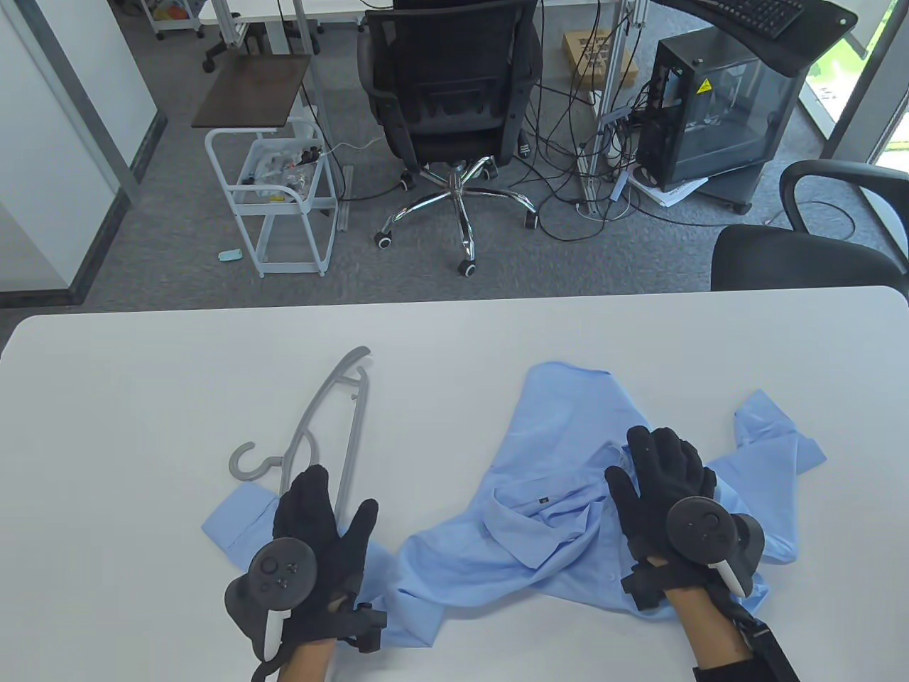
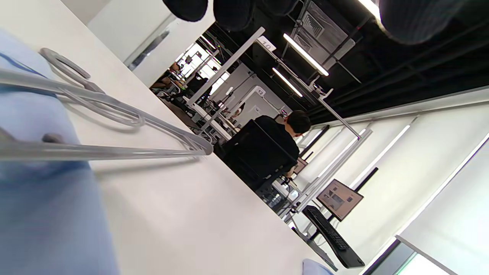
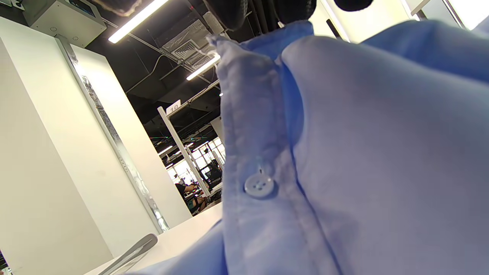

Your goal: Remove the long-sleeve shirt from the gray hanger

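The gray hanger (image 1: 354, 433) lies flat on the white table (image 1: 142, 398), left of centre, with its hook pointing left. It is outside the shirt's body. The light blue long-sleeve shirt (image 1: 554, 497) lies crumpled at centre right. One sleeve runs left under the hanger's near end to a cuff (image 1: 238, 522). My left hand (image 1: 323, 511) rests open over that sleeve and the hanger's near end. The left wrist view shows the hanger (image 2: 114, 152) lying on the blue sleeve (image 2: 38, 214), with no fingers around it. My right hand (image 1: 657, 472) lies flat on the shirt, whose button placket (image 3: 259, 186) fills the right wrist view.
A black office chair (image 1: 454, 92) and a white wire cart (image 1: 284, 199) stand beyond the table's far edge. Another black chair (image 1: 802, 256) is at the far right. Bare tabletop lies left of the hanger and behind the shirt.
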Demonstrator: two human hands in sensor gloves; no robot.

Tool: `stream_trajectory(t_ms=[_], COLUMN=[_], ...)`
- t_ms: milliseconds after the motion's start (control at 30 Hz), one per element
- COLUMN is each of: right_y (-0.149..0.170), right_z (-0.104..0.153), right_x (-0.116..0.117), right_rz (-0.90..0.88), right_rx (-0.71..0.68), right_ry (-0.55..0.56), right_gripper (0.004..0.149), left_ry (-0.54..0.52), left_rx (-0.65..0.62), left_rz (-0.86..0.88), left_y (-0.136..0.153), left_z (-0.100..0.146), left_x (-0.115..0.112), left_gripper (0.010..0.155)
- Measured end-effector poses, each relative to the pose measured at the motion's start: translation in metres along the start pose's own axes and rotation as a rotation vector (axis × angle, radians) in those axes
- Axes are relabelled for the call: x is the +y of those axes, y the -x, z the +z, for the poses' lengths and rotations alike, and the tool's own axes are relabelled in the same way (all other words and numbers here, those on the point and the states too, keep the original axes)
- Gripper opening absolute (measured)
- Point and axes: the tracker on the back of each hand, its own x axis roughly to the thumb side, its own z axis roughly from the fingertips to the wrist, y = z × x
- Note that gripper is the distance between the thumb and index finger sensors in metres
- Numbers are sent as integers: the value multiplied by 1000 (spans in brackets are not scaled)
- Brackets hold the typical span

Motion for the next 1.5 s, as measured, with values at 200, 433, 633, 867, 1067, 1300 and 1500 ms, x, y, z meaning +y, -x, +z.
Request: stream_trajectory(t_ms=[200,433,633,867,1067,1300,1500], right_y=[-2,-8,-12,-18,-19,-21,-28], right_z=[0,2,5,10,13,17,26], right_x=[2,1,4,3,3,7,6], right_rz=[10,-28,-25,-31,-113,-162,-236], right_rx=[-25,-68,-88,-119,-118,-137,-141], right_ry=[-3,5,-13,3,18,2,17], right_gripper=[73,83,82,81,82,85,88], left_ry=[66,117,133,166,188,193,180], left_rx=[-60,-115,-140,-162,-169,-175,-191], left_rz=[-18,-30,-35,-33,10,111,138], left_y=[-11,-19,-23,-24,-27,-28,-29], left_z=[1,2,3,3,7,9,12], left_x=[-13,-26,-29,-33,-36,-34,-32], left_gripper=[92,93,87,83,84,85,82])
